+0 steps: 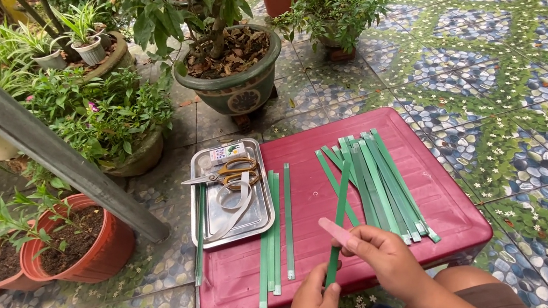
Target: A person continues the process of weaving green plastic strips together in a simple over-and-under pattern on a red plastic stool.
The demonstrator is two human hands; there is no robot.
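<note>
Head view: a person's left hand [314, 305] pinches the lower end of a long green strip [338, 222], which slants up across a dark red plastic table [304, 171]. The right hand [382, 254] grips a pale pink flat stick [335, 230] between thumb and fingers, touching that strip. Just right lies a fanned bundle of green strips [382, 182]; to the left, a smaller group of strips [274, 232] lies beside a metal tray [199, 217]. On the tray sit yellow-handled scissors [227, 173] and, at its far edge, a small white box [227, 153] with a coloured label. Potted plants [226, 54] ring the patterned tile floor [503, 74].
</note>
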